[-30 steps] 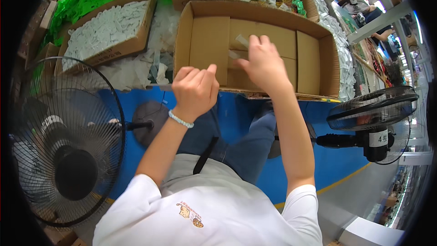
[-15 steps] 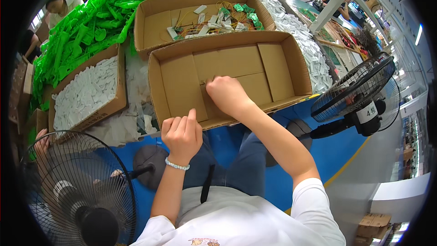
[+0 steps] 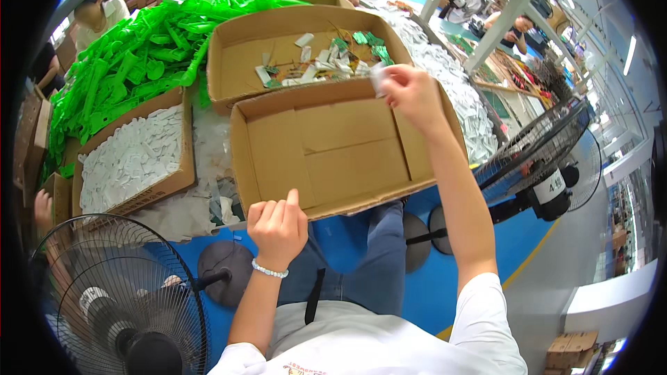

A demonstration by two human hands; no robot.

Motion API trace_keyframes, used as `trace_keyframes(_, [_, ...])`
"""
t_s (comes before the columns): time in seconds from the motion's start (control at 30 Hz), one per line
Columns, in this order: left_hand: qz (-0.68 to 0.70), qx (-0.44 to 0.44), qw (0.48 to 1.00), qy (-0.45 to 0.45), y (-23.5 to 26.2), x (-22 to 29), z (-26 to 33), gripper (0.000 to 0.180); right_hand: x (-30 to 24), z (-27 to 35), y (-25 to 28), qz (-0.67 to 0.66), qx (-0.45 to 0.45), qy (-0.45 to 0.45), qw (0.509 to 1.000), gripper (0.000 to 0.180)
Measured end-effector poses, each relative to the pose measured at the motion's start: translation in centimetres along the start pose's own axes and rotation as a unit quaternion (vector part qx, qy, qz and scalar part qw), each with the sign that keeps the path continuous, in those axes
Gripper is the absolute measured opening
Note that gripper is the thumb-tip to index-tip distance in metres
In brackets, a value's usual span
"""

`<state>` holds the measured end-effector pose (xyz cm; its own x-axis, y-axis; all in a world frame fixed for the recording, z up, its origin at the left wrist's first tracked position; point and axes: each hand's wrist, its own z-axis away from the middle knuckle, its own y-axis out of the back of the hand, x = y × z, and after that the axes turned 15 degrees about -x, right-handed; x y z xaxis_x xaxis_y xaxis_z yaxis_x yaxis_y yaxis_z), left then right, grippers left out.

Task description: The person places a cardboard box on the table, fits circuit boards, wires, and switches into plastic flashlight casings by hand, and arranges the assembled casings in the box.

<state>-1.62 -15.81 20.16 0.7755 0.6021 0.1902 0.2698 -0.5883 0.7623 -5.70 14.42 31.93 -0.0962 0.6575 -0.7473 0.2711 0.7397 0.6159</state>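
Note:
A shallow cardboard box [image 3: 347,132] lies in front of me, its bare bottom and folded flaps showing. Over its far right rim my right hand [image 3: 413,94] pinches a small white piece [image 3: 379,80], blurred, its exact kind unclear. Close to the box's near left edge is my left hand [image 3: 278,230], wearing a beaded bracelet, its fingers curled and the index finger raised; whatever it may hold is hidden. Beyond the first box, a second cardboard box [image 3: 229,48] holds white plastic parts [image 3: 323,66], thin wires and green circuit boards [image 3: 372,42].
Bright green plastic parts [image 3: 146,55] are heaped at the far left. A carton of white pieces [image 3: 132,156] stands left, and more white pieces [image 3: 476,111] lie along the right. Fans stand at lower left [image 3: 118,292] and right [image 3: 535,153]. Other people sit around the table.
My right hand has risen from inside the near box to its far right rim, now with a white piece in its fingers. My left hand has hardly moved.

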Motion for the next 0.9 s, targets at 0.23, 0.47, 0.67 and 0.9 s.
trace_keyframes(0.23, [0.021, -0.004, 1.000, -0.021, -0.5, 0.3, -0.1, 0.023, 10.6, -5.4, 9.4, 0.102, 0.141, -0.139, 0.975, 0.041])
trace_keyframes(0.47, [0.014, -0.014, 1.000, -0.002, 0.0, -0.3, -0.1, 0.019, 6.1, -6.6, 1.3, 0.327, 0.081, -0.081, 0.938, 0.029])
trace_keyframes(0.67, [0.014, -0.026, 1.000, 0.000, 0.6, -0.1, -0.3, 0.018, 2.9, -7.9, -5.5, 0.410, 0.104, 0.119, 0.898, 0.024])
trace_keyframes(0.9, [0.478, -0.191, 0.852, 0.091, 7.3, -2.8, -4.6, 0.020, 3.3, -7.7, -7.6, 0.396, 0.133, 0.118, 0.901, 0.023])
